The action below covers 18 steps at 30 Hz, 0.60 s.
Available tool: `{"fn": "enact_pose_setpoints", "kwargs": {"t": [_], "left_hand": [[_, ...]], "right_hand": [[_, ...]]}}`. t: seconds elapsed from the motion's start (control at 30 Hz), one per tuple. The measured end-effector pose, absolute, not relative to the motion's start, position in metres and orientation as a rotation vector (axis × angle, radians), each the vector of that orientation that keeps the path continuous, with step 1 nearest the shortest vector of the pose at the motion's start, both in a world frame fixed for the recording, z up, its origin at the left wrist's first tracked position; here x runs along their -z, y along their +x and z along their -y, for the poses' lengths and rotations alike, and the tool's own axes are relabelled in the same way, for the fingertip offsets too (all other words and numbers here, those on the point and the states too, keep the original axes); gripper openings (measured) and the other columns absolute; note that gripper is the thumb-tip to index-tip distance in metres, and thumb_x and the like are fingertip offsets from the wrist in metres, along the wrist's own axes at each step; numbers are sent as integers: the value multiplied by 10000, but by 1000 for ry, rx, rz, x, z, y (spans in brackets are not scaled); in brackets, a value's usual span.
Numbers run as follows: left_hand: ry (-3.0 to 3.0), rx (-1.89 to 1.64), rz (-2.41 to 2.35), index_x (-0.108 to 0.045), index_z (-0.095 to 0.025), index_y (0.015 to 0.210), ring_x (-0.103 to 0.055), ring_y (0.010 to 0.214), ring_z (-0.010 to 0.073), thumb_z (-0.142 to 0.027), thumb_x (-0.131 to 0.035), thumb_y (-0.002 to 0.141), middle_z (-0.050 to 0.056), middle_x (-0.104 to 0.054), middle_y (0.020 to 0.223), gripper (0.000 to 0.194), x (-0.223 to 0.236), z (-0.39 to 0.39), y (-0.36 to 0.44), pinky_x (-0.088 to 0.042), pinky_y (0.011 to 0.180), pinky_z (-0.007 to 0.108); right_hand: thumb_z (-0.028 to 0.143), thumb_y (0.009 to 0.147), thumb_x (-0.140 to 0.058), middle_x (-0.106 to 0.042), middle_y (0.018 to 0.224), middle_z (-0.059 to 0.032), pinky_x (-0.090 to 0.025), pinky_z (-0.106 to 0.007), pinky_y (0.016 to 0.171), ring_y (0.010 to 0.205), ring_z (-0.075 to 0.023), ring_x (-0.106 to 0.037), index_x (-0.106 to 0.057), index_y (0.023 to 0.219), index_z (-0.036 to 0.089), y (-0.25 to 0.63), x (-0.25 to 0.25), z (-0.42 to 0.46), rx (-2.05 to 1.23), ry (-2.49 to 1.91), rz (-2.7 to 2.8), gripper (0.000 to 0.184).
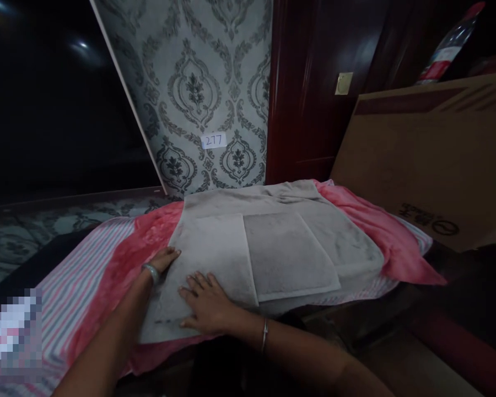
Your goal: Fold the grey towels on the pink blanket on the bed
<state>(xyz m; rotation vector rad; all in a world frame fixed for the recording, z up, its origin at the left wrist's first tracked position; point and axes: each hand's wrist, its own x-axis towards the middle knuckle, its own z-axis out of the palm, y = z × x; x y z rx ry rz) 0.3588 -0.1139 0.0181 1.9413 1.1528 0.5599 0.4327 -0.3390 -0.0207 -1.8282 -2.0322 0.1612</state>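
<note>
A grey towel (281,242) lies spread over a pink blanket (119,264), with two of its flaps folded toward the middle. My right hand (204,303) rests flat and open on the towel's near left part, fingers spread. My left hand (163,260) lies at the towel's left edge, fingers extended where towel meets blanket. A bangle sits on each wrist.
A striped sheet (70,292) lies under the blanket. A large cardboard box (430,160) leans at the right with a plastic bottle (450,44) above it. Patterned wallpaper (194,88) with a small "217" label (213,140) and a dark red door (314,88) stand behind.
</note>
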Motion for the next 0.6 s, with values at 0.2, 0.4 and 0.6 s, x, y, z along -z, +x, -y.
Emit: {"fn": "enact_pose_setpoints", "kwargs": {"t": [0.2,0.4,0.6], "left_hand": [[2433,-552,-1061,-596,-134,1287,-420,1427,310,-278,-616,786,174,-586,1416,521,-23,135,410,-350,1159,425],[3002,-149,-1163,-367,-198,1557,-218,1526,373,-409,-382,973,162,-274,1648,622,16,189,436,-184,1196,638],[3056,-112,-1192,-333,-238,1575,-207,1532,360,-441,-355,991,129,-264,1657,618,17,190,432,-205,1202,609]], "right_hand": [[459,1025,-403,-316,1622,-144,-194,-518,1222,1516,-256,-240,-377,1544,169,503,4,327,-119,-2064,1765,595],[549,1024,-324,-166,1672,-97,-93,-531,1237,1550,-249,-101,-283,1593,174,566,21,322,-148,-2269,1740,683],[519,1028,-289,-172,1668,-129,-71,-590,1214,1547,-292,-98,-287,1590,140,591,13,292,-75,-2391,1614,677]]}}
